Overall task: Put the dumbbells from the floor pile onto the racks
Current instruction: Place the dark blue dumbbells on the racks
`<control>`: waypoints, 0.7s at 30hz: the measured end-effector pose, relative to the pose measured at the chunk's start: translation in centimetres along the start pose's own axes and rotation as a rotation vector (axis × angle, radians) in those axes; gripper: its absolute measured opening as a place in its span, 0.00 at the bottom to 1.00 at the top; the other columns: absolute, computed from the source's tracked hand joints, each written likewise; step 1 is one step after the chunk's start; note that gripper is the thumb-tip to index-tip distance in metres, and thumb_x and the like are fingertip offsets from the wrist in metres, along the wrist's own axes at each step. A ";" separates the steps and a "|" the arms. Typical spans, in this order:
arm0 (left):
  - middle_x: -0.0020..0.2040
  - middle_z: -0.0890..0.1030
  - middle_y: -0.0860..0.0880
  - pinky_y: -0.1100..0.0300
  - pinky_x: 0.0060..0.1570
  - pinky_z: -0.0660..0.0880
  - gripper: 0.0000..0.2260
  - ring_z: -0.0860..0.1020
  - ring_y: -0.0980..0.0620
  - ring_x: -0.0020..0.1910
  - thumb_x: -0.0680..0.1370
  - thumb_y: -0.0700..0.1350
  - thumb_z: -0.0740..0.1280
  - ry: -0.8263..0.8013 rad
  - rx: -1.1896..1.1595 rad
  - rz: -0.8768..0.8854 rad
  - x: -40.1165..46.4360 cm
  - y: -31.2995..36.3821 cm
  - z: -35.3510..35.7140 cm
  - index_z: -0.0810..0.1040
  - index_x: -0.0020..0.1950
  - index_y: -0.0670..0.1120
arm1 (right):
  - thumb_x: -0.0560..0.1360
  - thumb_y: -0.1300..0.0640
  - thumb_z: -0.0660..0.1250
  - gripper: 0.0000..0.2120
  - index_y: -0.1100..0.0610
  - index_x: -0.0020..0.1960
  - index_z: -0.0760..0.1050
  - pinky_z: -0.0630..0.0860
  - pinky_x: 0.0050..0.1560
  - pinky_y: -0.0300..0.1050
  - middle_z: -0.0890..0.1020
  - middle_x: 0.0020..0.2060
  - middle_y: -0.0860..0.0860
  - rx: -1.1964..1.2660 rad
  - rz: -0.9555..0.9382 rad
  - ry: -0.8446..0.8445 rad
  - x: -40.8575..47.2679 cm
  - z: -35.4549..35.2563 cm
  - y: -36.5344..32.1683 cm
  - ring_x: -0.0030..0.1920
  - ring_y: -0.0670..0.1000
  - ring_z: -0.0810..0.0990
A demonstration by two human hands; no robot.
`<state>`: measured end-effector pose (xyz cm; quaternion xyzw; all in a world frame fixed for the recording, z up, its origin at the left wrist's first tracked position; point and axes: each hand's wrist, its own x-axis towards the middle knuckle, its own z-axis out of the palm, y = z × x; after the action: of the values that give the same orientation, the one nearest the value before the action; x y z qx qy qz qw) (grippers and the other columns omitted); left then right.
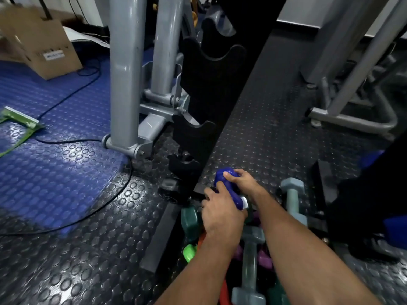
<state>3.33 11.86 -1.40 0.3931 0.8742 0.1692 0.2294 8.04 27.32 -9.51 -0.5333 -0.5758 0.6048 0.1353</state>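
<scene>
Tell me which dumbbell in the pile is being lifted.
The blue dumbbell, held in both hands: left hand, right hand. The grey and green ones lie untouched below.

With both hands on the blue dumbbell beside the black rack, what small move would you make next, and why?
Probably lift the blue dumbbell up and leftward toward the lowest cradle of the black rack. Both the left hand and right hand grip it just right of the rack's foot, and that notch looks empty and nearest.
</scene>
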 end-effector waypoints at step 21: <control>0.42 0.83 0.50 0.59 0.36 0.81 0.25 0.83 0.53 0.35 0.61 0.46 0.83 -0.407 -0.685 -0.157 -4.6 -3.2 -8.1 0.78 0.52 0.46 | 0.62 0.37 0.82 0.22 0.47 0.46 0.78 0.83 0.48 0.52 0.84 0.42 0.46 -0.407 -0.186 0.332 -9.3 -1.8 -5.5 0.44 0.50 0.83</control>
<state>-0.19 5.38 5.09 0.2515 0.7312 0.3514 0.5278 10.66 22.73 0.13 -0.5862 -0.7018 0.3659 0.1730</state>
